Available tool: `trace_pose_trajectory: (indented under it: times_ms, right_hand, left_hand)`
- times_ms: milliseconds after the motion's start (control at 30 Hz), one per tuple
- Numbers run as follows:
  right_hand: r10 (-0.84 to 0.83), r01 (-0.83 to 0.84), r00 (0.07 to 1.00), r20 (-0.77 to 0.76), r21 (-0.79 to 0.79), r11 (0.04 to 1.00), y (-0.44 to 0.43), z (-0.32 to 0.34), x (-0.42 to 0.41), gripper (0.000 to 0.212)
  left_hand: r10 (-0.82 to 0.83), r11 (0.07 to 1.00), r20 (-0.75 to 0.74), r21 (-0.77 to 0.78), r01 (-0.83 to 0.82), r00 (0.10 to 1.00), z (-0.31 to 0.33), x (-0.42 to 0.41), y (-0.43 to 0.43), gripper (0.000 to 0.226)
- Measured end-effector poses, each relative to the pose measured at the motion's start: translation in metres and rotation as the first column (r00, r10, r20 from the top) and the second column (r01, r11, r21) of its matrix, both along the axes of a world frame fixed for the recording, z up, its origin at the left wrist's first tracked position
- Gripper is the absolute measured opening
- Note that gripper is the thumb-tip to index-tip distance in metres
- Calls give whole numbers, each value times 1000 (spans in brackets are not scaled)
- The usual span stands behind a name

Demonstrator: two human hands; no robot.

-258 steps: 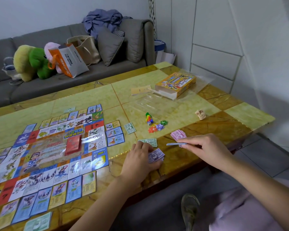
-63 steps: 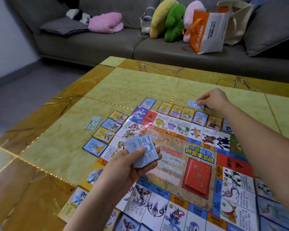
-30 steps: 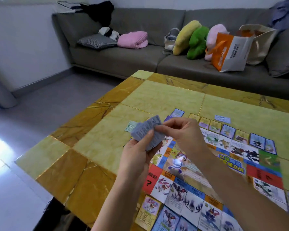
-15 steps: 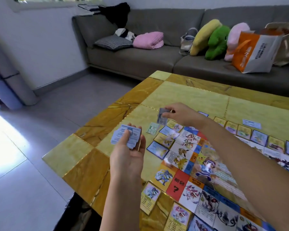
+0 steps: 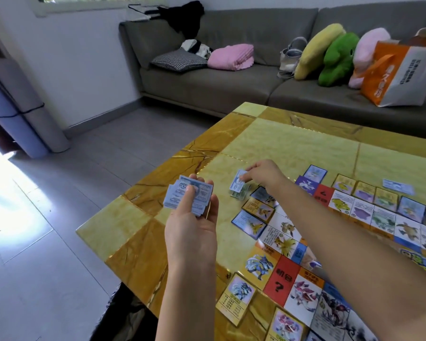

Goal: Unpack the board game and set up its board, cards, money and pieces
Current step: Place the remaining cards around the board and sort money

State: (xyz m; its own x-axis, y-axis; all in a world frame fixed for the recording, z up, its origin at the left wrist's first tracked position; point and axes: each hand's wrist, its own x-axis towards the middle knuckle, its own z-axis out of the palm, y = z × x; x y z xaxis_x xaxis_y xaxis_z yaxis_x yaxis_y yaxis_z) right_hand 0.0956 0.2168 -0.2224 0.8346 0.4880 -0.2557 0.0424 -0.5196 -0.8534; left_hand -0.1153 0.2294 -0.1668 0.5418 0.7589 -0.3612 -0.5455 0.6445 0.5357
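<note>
The table [image 5: 293,143] has a glossy top of yellow and amber marble squares. Its corner lies just left of and below the left hand [image 5: 192,230]. Beyond that corner there is a grey tiled floor [image 5: 59,242]. Far behind both hands a grey sofa [image 5: 231,82] stands against a white wall.

The left hand is held above the table corner. Its fingers are curled around a stack of blue money notes [image 5: 188,196] and the thumb presses on top. To the right of this grip, the right hand [image 5: 265,173] pinches one blue note [image 5: 238,181] between thumb and fingertips, low over the table. Directly under that pinch a green note [image 5: 241,195] lies on the table; I cannot tell whether the blue note touches it. Just right of and below the pinch the game board [image 5: 384,217] begins, with picture cards [image 5: 250,222] laid along its edge. Well to the right of the pinch, another blue note [image 5: 398,187] lies alone beyond the board.

On the sofa, far behind the right hand, an orange and white paper bag [image 5: 399,77] stands upright next to three plush toys [image 5: 337,57]. A pale handbag [image 5: 290,57] stands to the left of them. What is inside either one cannot be seen.
</note>
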Motion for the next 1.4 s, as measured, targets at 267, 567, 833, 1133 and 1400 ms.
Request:
trace_pose_trajectory:
  times_ms: [267,567,833,1133,1400]
  right_hand:
    - [0,40,971,240,-162,986,-1,-12,-11,23]
    - [-13,47,980,197,-168,985,-1,-7,-15,21]
    - [-14,49,980,199,-174,983,-1,-8,-17,22]
    - [74,-16,948,308,-188,982,-2,-9,-14,24]
    - [496,-412,829,258,-319,854,-10,22,-4,29]
  left_hand:
    - [-27,1000,1,8,27,1000,-2,1,-4,21]
    - [-74,995,53,-66,77,996,-4,4,-2,19]
    - [-77,992,59,-95,83,995,-3,4,-3,18]
    - [-78,992,62,-97,84,995,0,3,-4,19]
    - [-90,988,93,-117,101,992,-2,3,-5,22]
